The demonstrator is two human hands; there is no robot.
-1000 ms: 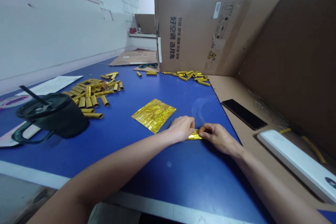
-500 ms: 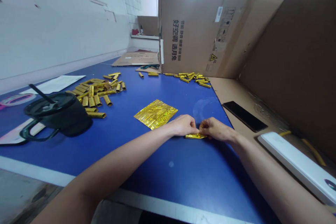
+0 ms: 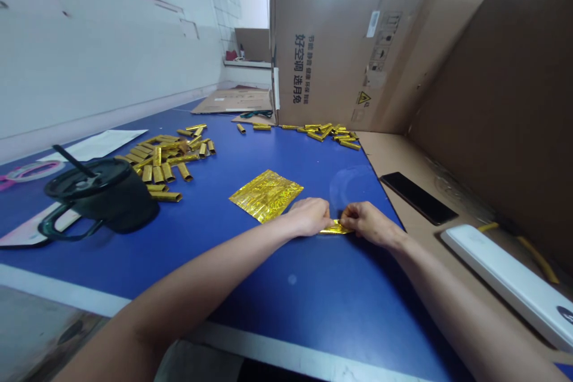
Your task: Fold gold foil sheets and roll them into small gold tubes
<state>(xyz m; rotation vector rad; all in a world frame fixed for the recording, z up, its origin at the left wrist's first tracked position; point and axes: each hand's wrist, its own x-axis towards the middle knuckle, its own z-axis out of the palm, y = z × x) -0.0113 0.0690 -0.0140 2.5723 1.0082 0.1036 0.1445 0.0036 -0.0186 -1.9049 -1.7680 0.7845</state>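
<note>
A narrow folded strip of gold foil paper (image 3: 335, 228) lies on the blue table between my two hands. My left hand (image 3: 312, 215) is closed at the strip's left end, its fingertips partly hidden by the hand itself. At the other end my right hand (image 3: 364, 219) pinches the foil with thumb and fingers. Just beyond my left hand, flat sheets of shiny gold foil paper (image 3: 267, 194) lie at an angle. To the left is a pile of gold folded foil pieces (image 3: 168, 155), and more such pieces (image 3: 329, 131) lie along the carton's base.
A dark lidded mug with a straw (image 3: 101, 194) stands at the left of the blue table (image 3: 286, 310). Behind rises a large carton (image 3: 331, 48). On cardboard at the right lie a black phone (image 3: 418, 197) and a long white device (image 3: 505, 280). A white paper (image 3: 96, 144) lies far left.
My left hand has slid slightly left along the foil strip, widening the gap between my hands. The right hand stays nearly in place; other things look unchanged.
</note>
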